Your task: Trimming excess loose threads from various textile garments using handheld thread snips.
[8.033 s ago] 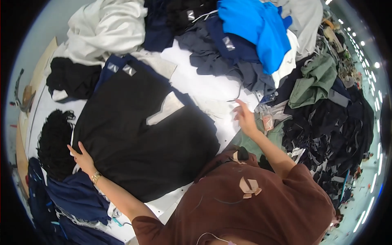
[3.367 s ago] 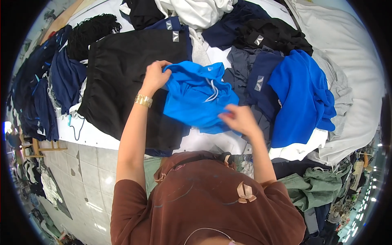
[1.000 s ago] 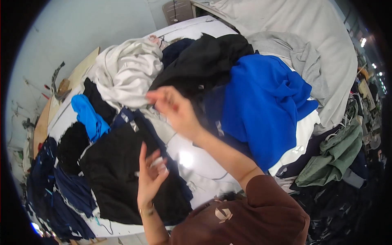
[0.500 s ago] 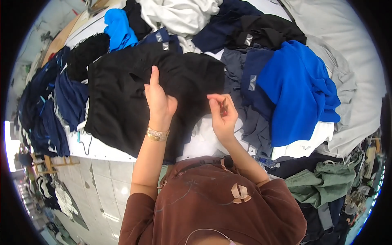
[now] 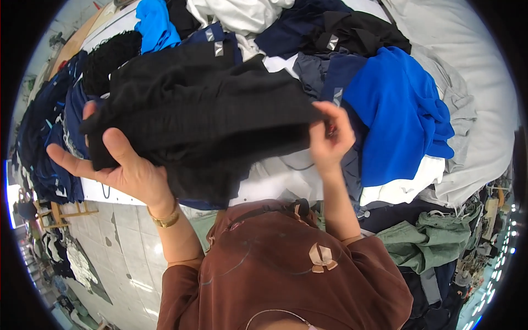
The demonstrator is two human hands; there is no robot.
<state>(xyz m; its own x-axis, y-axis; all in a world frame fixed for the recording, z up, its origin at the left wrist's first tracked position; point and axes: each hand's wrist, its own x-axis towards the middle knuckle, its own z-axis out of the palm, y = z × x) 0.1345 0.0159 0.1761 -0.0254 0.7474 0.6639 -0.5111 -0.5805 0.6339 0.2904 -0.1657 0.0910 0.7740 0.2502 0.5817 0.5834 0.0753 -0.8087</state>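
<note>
A black elastic-waisted garment (image 5: 181,118) is raised over the table, its gathered waistband running sideways between my hands. My left hand (image 5: 135,176) holds its left end, the thumb in front of the cloth and a fingertip showing beyond it; another finger stretches out free to the left. At the right end, my right hand (image 5: 333,137) pinches the cloth's edge between thumb and finger. A small red thing (image 5: 331,131) shows inside that hand, mostly covered by the curled fingers. Part of the garment hangs below the band toward the table's near edge.
A bright blue garment (image 5: 399,121) lies on a white one at the right. Navy clothes (image 5: 41,132) heap up at the left. White cloth (image 5: 236,14) and a light blue piece (image 5: 155,26) lie at the back. Green cloth (image 5: 429,236) sits at the lower right.
The black garment was lying on the table and is now lifted and stretched between both hands. My left hand has moved left onto its end; my right hand has moved slightly right.
</note>
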